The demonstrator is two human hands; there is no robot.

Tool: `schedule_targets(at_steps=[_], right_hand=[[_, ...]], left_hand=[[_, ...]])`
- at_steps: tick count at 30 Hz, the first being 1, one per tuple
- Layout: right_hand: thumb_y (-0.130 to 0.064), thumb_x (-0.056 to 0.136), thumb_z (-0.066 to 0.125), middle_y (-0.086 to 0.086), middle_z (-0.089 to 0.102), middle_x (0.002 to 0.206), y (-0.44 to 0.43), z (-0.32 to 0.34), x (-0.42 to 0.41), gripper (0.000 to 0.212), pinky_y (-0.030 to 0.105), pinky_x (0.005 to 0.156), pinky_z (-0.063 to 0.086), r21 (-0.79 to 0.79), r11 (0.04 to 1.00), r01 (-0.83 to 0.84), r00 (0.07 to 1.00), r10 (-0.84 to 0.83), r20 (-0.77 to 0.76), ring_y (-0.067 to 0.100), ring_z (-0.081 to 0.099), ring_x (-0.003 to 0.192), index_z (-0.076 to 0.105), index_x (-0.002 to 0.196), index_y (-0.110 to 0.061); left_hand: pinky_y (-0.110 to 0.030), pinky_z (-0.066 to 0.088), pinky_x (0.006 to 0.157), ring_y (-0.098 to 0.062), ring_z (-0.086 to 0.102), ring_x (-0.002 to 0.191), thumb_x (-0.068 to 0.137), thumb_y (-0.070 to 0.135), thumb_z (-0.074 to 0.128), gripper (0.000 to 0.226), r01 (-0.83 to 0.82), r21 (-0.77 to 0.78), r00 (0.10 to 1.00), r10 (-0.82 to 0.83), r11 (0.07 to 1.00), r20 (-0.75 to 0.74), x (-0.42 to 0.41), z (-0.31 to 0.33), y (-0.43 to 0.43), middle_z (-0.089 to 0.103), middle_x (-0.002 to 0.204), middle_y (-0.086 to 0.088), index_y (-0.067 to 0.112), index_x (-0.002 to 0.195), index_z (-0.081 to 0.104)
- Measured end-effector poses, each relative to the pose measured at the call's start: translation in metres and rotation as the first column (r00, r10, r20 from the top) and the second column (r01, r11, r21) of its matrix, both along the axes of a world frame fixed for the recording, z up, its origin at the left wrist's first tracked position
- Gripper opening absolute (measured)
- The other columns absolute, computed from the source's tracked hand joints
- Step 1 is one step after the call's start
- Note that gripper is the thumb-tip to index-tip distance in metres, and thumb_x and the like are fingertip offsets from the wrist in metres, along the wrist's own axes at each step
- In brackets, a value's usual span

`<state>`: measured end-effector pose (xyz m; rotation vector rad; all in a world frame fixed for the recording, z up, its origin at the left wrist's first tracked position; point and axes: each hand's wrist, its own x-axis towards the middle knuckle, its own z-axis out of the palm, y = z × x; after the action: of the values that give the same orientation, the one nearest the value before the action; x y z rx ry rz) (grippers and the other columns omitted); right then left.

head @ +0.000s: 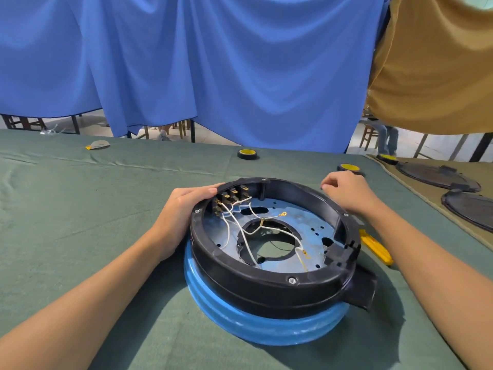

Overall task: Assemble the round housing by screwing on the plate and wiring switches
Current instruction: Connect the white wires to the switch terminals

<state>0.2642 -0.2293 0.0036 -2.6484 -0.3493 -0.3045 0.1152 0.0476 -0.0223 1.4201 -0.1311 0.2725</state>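
The round housing [269,273], a black ring seated on a blue ribbed base [256,327], sits near the front edge of the green table cloth [80,209]. The metal plate [306,225] lies inside the ring; a hex screw [292,280] shows on the near rim. White wires [240,231] run loose from the switches [232,196] at the far-left wall, and at least one ring terminal [283,214] hangs free, so wiring appears unfinished.

The left hand [184,209] lies flat against the ring's left side, fingers together and pressed on the rim. The right hand [346,190] hovers at the far-right rim, fingers curled loosely; whether it pinches anything cannot be told.

A yellow tool [376,247] lies just beside the housing. Tape rolls [247,154] lie farther back. Blue drapes [213,62] close off the room.
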Motion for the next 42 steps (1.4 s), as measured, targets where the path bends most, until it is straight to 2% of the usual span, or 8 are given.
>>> schedule_targets(at_steps=[6, 10, 18, 22, 28, 33, 36, 42], right_hand=[[-0.022, 0.101, 0.039, 0.012, 0.051, 0.14, -0.013, -0.01, 0.029, 0.036, 0.038, 0.11, 0.028, -0.273, 0.96, -0.054, 0.995, 0.029, -0.097, 0.029, 0.042, 0.131, 0.057, 0.13, -0.013], [-0.027, 0.101, 0.033, 0.012, 0.049, 0.139, -0.015, -0.019, 0.039, 0.036, 0.05, 0.105, 0.037, -0.35, 0.934, -0.072, 0.983, 0.008, -0.183, 0.033, 0.042, 0.127, 0.054, 0.127, -0.014], [-0.014, 0.095, 0.05, 0.006, 0.066, 0.119, -0.015, -0.021, 0.037, 0.025, 0.047, 0.099, 0.044, -0.15, 0.988, 0.034, 0.998, -0.042, -0.051, 0.031, 0.055, 0.112, 0.071, 0.1, -0.027], [-0.003, 0.091, 0.055, 0.003, 0.065, 0.088, -0.018, -0.016, 0.035, 0.031, 0.03, 0.073, 0.05, -0.065, 0.998, -0.022, 0.998, 0.018, -0.057, 0.016, 0.057, 0.08, 0.068, 0.076, -0.027], [0.003, 0.091, 0.047, -0.014, 0.037, 0.062, -0.016, -0.004, 0.026, 0.037, 0.015, 0.047, 0.027, -0.078, 0.99, -0.115, 0.992, 0.11, -0.063, 0.002, 0.038, 0.054, 0.069, 0.096, -0.027], [-0.01, 0.093, 0.056, -0.005, 0.069, 0.082, -0.001, 0.027, 0.006, 0.023, 0.018, 0.054, 0.036, -0.091, 0.976, -0.199, 0.98, 0.199, -0.013, 0.006, 0.051, 0.064, 0.074, 0.1, -0.022], [-0.013, 0.094, 0.057, -0.006, 0.071, 0.072, 0.007, 0.044, -0.009, 0.021, 0.021, 0.057, 0.045, -0.012, 0.958, -0.287, 0.958, 0.287, 0.005, 0.01, 0.058, 0.059, 0.075, 0.101, -0.022], [-0.003, 0.092, 0.043, -0.008, 0.072, 0.067, 0.024, 0.068, -0.038, 0.053, 0.014, 0.058, 0.04, 0.054, 0.901, -0.431, 0.902, 0.432, -0.004, 0.008, 0.058, 0.049, 0.061, 0.114, -0.047]], left_hand=[[-0.022, 0.057, 0.074, -0.019, 0.074, 0.09, 0.087, 0.015, 0.055, 0.028, -0.037, -0.039, 0.999, 0.035, 0.999, -0.031, 0.0, 0.002, -0.003, 0.077, 0.1, -0.01, 0.02, 0.093, 0.082], [-0.023, 0.058, 0.075, -0.022, 0.074, 0.093, 0.078, 0.023, 0.059, 0.029, -0.046, -0.049, 0.998, 0.044, 0.998, -0.05, 0.001, 0.002, -0.002, 0.076, 0.103, -0.013, 0.017, 0.096, 0.081], [-0.021, 0.057, 0.072, -0.021, 0.074, 0.091, 0.078, 0.021, 0.058, 0.029, -0.062, -0.033, 0.996, 0.06, 0.998, -0.059, -0.001, 0.004, -0.004, 0.076, 0.103, -0.013, 0.017, 0.093, 0.082], [-0.024, 0.058, 0.077, -0.024, 0.073, 0.096, 0.078, 0.021, 0.058, 0.031, -0.057, -0.042, 0.996, 0.054, 0.997, -0.066, 0.0, 0.004, -0.003, 0.075, 0.106, -0.014, 0.013, 0.096, 0.081], [-0.029, 0.058, 0.081, -0.027, 0.072, 0.097, 0.077, 0.022, 0.058, 0.033, -0.059, -0.041, 0.995, 0.055, 0.997, -0.08, 0.001, 0.003, -0.002, 0.075, 0.107, -0.015, 0.011, 0.101, 0.079], [-0.023, 0.057, 0.077, -0.024, 0.073, 0.097, 0.081, 0.023, 0.058, 0.029, -0.027, -0.036, 0.999, 0.026, 0.999, -0.044, 0.0, 0.002, 0.0, 0.076, 0.106, -0.013, 0.018, 0.099, 0.081], [-0.022, 0.056, 0.077, -0.022, 0.073, 0.097, 0.084, 0.021, 0.059, 0.026, -0.014, -0.019, 0.999, 0.014, 1.0, -0.028, 0.001, 0.001, 0.001, 0.076, 0.105, -0.011, 0.022, 0.099, 0.081], [-0.021, 0.056, 0.077, -0.022, 0.074, 0.096, 0.083, 0.024, 0.058, 0.028, -0.008, -0.004, 1.0, 0.008, 1.0, -0.025, 0.001, 0.001, 0.003, 0.076, 0.104, -0.01, 0.024, 0.099, 0.081]])
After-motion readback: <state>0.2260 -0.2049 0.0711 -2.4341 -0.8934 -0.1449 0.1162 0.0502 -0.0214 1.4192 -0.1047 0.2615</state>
